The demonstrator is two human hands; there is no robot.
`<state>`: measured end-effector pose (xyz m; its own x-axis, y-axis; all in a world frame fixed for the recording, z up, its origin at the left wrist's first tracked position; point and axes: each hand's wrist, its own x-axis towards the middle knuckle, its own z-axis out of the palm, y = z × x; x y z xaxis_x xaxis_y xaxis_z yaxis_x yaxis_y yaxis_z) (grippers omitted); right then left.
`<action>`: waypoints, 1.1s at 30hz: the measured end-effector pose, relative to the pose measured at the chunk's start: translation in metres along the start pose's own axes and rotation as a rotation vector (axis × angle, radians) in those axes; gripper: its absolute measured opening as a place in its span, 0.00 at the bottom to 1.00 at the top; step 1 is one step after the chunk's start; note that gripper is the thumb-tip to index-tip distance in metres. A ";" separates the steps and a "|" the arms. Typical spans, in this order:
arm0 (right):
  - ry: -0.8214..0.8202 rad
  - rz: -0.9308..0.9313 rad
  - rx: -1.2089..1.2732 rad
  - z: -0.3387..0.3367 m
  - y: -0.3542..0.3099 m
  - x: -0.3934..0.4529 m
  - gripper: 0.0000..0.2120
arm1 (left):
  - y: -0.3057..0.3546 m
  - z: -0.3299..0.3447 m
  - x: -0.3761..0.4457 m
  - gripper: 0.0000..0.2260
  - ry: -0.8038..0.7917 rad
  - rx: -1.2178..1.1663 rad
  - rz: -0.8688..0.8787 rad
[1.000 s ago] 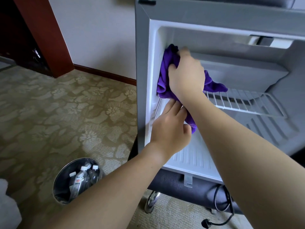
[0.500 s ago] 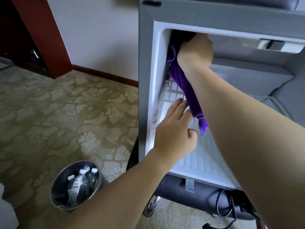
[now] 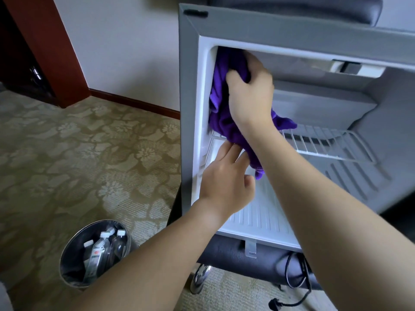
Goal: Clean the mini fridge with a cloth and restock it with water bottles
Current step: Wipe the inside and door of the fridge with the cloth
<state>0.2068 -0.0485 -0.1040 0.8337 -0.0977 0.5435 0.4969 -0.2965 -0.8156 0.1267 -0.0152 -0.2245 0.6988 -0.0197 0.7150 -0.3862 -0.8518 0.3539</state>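
Right hand (image 3: 249, 95) fingers curled, gripping soft purple microfibre cloth (image 3: 222, 113) against white fridge wall (image 3: 205, 86); limp, light, best held bunched mid-fold. Left hand (image 3: 224, 180) fingers straight, relaxed, touching cloth's lower edge.

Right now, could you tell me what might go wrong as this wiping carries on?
The purple cloth, gripped by the right hand, drapes over the wire shelf; its hanging end could snag there. The left hand sits just beneath, so a downward wipe might bump it.

Right hand (image 3: 251, 95), centre of frame, fingers curled and gripping; left hand (image 3: 226, 180) just below it, fingers extended, thumb out.
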 end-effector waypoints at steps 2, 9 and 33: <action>-0.041 -0.005 0.059 0.000 -0.003 -0.011 0.20 | 0.000 0.002 -0.001 0.19 -0.015 0.012 -0.018; -0.073 -0.171 -0.303 0.008 0.004 -0.008 0.30 | 0.002 0.002 0.000 0.24 -0.074 0.003 -0.028; 0.029 0.087 -1.079 -0.074 0.037 0.068 0.15 | -0.009 0.012 0.001 0.27 0.028 -0.002 0.051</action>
<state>0.2646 -0.1365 -0.0824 0.8430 -0.1767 0.5081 -0.0490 -0.9658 -0.2544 0.1380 -0.0139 -0.2342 0.6613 -0.0487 0.7486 -0.4223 -0.8489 0.3178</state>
